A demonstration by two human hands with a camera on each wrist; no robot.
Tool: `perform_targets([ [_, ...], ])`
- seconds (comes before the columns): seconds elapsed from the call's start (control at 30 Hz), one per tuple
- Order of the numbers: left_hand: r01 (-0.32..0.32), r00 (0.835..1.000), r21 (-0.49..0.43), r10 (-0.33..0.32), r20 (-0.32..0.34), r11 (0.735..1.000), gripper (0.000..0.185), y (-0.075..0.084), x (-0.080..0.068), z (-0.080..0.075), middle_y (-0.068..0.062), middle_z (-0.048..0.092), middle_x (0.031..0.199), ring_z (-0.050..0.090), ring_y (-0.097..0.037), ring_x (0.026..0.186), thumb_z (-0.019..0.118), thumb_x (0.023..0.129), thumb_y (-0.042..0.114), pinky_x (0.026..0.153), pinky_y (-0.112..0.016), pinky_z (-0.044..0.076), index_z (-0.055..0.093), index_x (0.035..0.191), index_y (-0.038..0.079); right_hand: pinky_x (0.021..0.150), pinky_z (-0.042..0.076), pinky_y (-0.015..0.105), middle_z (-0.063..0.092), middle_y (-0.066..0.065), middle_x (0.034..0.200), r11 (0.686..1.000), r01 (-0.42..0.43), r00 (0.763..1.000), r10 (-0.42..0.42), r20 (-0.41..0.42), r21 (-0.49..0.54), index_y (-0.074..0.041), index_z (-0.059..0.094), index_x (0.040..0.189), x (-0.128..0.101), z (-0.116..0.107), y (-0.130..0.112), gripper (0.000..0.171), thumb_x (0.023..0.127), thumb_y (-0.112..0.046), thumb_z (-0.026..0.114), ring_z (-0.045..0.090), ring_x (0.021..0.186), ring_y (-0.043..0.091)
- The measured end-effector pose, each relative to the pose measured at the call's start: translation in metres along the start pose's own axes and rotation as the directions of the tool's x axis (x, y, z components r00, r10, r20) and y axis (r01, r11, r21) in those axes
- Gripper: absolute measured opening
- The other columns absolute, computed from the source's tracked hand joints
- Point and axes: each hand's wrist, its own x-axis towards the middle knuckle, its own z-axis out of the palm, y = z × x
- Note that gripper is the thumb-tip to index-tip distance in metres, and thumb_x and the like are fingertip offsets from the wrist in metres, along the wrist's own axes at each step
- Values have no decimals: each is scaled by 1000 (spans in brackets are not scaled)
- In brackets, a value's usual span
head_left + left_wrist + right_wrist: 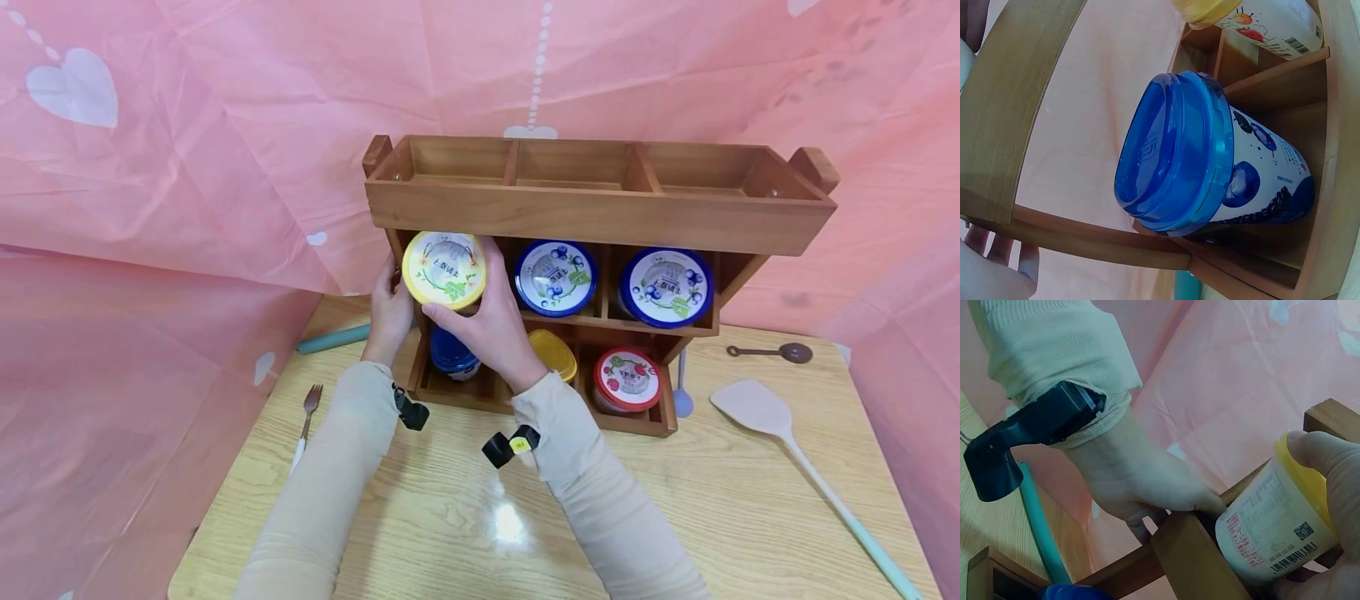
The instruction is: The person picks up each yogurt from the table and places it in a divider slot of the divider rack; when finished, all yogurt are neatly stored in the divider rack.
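Observation:
A three-tier wooden rack [600,212] stands on the table. At its middle tier's left slot, my right hand [476,293] grips a yellow-lidded cup [444,269], also visible as the yellow-lidded cup [1275,531] in the right wrist view, with my thumb [1325,462] over its lid. My left hand [388,302] holds the rack's left side post [1185,556], its thumb touching the cup. Two blue-lidded cups [555,277] [666,287] fill the other middle slots. The bottom tier holds a blue-lidded cup [1191,156], a yellow-lidded one [555,352] and a red-lidded one [627,379].
On the wooden table [450,517] lie a fork [307,415] at left, a teal rod [333,337] behind it, a pale spatula [780,425] and a dark spoon [772,352] at right. Pink cloth [187,167] hangs behind and at both sides. The rack's top tier is empty.

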Motion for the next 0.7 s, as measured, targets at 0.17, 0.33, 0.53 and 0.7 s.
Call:
perform_targets([
  [0.17,11,1000,16,-11,-2,1000,49,2,-1,0,2,48,148,48,-19,126,46,105,34,105,-38,45,37,153,30,118,31,35,29,-1,154,1000,-11,1000,11,-12,-3,-27,14,155,6,2,4,100,81,-29,81,36,138,15],
  [0.33,26,1000,10,-26,9,1000,49,3,-1,-1,4,45,151,45,-20,130,45,105,32,108,-39,43,35,153,33,118,32,35,29,0,155,1000,-25,1000,24,-17,-15,-27,13,155,10,6,9,101,81,-30,81,37,138,15],
  [0.53,38,999,16,-38,10,999,49,2,-1,-1,4,44,152,44,-20,132,45,105,31,110,-39,42,33,153,33,118,32,37,27,1,155,998,-40,999,39,-18,-41,-27,12,155,12,9,13,102,81,-30,81,35,140,17],
  [0.7,20,1000,26,-20,-2,999,50,0,-1,-1,3,44,152,45,-19,132,45,106,31,110,-37,41,33,154,31,118,32,39,26,2,156,996,-61,998,60,-21,-67,-27,11,155,15,12,14,102,81,-29,81,34,141,19],
])
